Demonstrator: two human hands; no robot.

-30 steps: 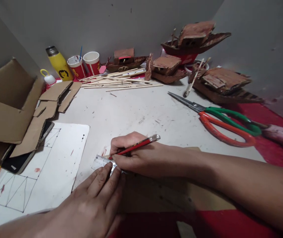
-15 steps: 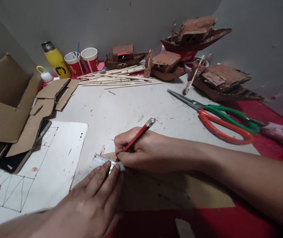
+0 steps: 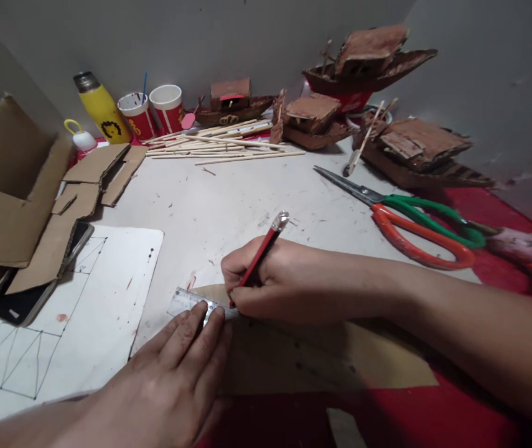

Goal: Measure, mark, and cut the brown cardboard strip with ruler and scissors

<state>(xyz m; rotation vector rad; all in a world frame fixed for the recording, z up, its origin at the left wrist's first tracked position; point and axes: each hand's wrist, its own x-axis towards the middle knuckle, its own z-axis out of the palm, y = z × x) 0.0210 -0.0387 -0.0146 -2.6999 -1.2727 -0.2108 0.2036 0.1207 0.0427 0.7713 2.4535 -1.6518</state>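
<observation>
My right hand (image 3: 275,280) is closed round a red pencil (image 3: 260,254), whose tip rests on a brown cardboard sheet (image 3: 340,354) at the edge of a clear plastic ruler (image 3: 188,300). My left hand (image 3: 177,379) lies flat with fingers stretched out, its fingertips pressing the ruler down onto the cardboard. Most of the ruler is hidden under both hands.
A white sheet with drawn lines (image 3: 65,317) lies left, with a phone (image 3: 37,286) and cardboard scraps (image 3: 18,205) over it. Large red-and-green scissors (image 3: 415,224) lie to the right. Wooden sticks (image 3: 223,146), paint cups (image 3: 151,112), a yellow bottle (image 3: 100,109) and brown model boats (image 3: 368,68) stand along the wall.
My right hand has slid slightly to the right along the ruler and the pencil has tipped more upright. My left hand stays pressed on the ruler.
</observation>
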